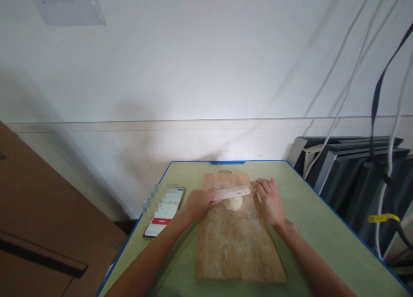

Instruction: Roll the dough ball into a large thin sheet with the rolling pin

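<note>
A floury rolling pin (232, 192) lies crosswise over the far part of a wooden cutting board (237, 245). My left hand (201, 202) is closed round its left end, and my right hand (269, 200) grips the right end with the fingers bent over it. Just under the pin, on its near side, sits a small pale round of dough (235, 203); the pin covers its far edge. Flour is dusted over the board.
Left of the board lies a phone (166, 211) with a timer on its screen. The green table (318, 245) has a blue edge and meets a white wall. Dark panels (351, 172) and hanging cables (350, 79) are on the right, a cardboard box (41, 228) on the left.
</note>
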### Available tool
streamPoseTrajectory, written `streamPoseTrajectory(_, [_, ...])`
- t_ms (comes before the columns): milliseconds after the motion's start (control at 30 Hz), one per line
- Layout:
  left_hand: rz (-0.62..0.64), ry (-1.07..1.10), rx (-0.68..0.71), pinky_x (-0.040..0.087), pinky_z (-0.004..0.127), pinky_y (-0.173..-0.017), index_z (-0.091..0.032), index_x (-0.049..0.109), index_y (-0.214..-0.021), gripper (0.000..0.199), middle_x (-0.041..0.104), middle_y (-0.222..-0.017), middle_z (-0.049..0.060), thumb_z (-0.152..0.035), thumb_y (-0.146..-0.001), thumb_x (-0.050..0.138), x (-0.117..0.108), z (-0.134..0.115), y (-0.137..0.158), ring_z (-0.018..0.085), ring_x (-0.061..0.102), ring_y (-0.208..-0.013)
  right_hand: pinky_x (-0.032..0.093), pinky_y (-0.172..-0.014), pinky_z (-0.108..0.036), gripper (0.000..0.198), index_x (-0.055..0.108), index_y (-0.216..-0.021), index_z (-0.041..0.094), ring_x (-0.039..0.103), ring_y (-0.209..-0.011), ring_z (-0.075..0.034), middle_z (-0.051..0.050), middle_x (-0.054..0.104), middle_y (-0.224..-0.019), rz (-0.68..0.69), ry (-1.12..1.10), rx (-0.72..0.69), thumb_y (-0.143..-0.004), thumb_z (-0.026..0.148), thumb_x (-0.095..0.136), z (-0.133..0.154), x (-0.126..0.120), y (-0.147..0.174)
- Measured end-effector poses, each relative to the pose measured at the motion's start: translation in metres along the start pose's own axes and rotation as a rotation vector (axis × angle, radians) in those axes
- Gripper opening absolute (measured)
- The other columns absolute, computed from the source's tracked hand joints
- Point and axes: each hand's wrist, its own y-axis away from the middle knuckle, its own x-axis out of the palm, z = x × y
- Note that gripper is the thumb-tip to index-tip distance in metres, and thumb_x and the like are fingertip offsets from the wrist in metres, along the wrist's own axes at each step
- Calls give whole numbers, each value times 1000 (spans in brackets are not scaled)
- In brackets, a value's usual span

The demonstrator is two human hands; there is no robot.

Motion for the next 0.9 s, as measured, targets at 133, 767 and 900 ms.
streamPoseTrajectory(133, [8, 2, -2, 43, 30, -71, -20, 57, -101, 45, 69, -96, 10, -55, -89, 32, -1, 1, 0, 25, 64, -88, 26, -105, -47, 26, 59, -97, 15, 53, -90, -23, -10, 63, -91, 69, 66, -27, -77, 8, 44, 4, -6, -3])
streamPoseTrajectory(767, [27, -8, 36, 45, 34, -70, -16, 64, -94, 55, 69, -90, 14, -62, -85, 36, -3, 2, -6, 28, 65, -85, 43, -63, -30, 19, 60, -80, 17, 62, -82, -23, -10, 66, -81, 494, 249, 178, -74, 8, 44, 19, -22, -17])
streamPoseTrajectory(900, [54, 10, 69, 45, 33, -71, -15, 66, -89, 57, 69, -91, 15, -65, -83, 38, -10, 7, -15, 28, 64, -86, 44, -57, -30, 20, 63, -82, 18, 66, -76, -25, -13, 69, -80, 614, 250, 227, -75, 13, 44, 17, -20, -22])
